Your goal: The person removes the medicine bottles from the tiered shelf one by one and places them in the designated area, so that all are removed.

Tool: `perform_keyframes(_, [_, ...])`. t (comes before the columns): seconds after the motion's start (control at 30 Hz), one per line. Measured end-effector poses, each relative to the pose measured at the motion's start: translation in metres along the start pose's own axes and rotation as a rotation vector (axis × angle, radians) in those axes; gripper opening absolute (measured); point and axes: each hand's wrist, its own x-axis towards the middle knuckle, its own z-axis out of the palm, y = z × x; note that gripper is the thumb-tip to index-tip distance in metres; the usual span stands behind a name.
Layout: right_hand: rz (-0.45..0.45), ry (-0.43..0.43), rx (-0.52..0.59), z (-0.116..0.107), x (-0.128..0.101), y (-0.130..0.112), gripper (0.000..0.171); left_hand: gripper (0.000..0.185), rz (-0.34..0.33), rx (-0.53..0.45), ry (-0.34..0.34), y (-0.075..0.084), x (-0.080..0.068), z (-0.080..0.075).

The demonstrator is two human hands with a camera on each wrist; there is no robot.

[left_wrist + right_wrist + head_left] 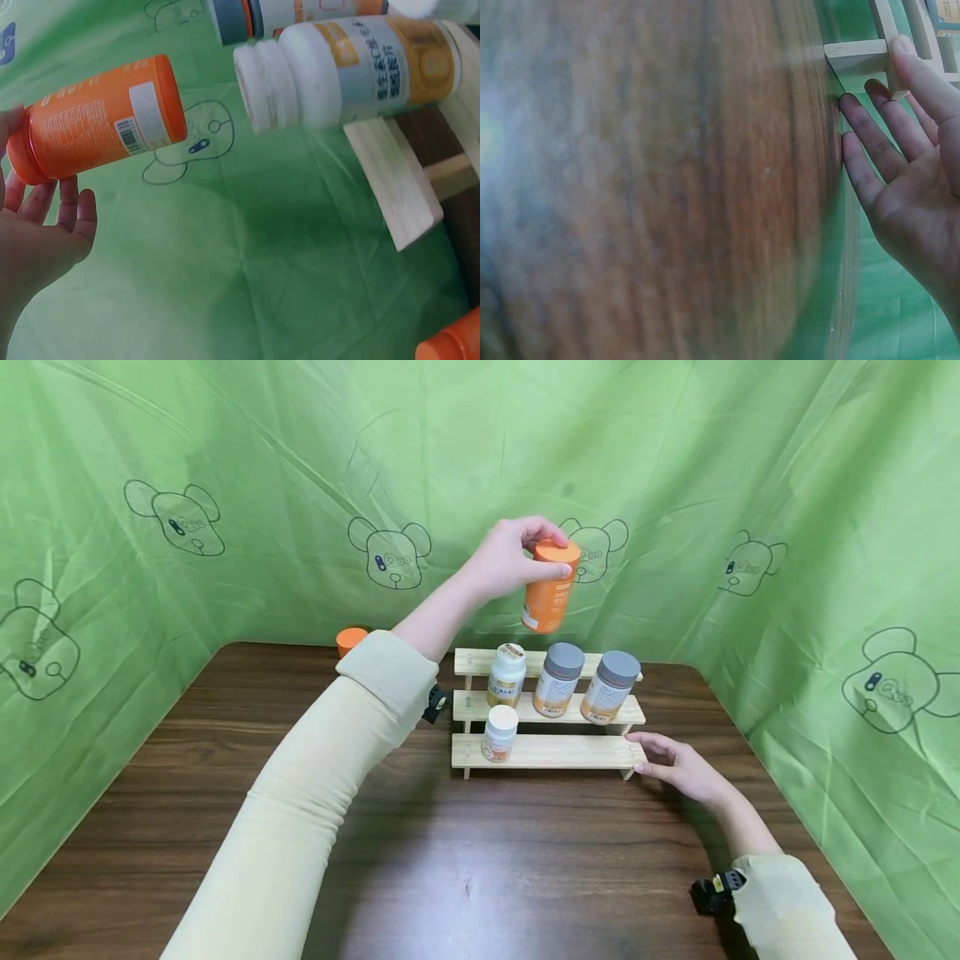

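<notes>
In the head view my left hand (506,560) pinches an orange bottle (550,597) by its orange lid, holding it upright above the back of a three-step wooden rack (562,752). The left wrist view shows this bottle (101,120) clear of the rack, a barcode label near its base. My right hand (686,770) grips the right end of the rack's lowest board, thumb in front and fingers behind. Two grey-lidded bottles (558,681) and a white bottle (507,675) stand on the middle step. A smaller white bottle (499,733) stands on the lowest step, at the left.
Behind the left forearm, an orange lid (350,640) shows near the table's back edge. The dark wooden table (480,860) is bordered by green cloth (285,485) at the back and sides. A black wrist camera (708,896) sits by the right sleeve.
</notes>
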Motion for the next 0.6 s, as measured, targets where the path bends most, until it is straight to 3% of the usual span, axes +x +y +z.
perform_keyframes(0.6, [0.011,0.003,-0.018,-0.001,-0.003,0.002,0.048,0.033,0.024,0.071,0.02,0.004,-0.037,-0.04])
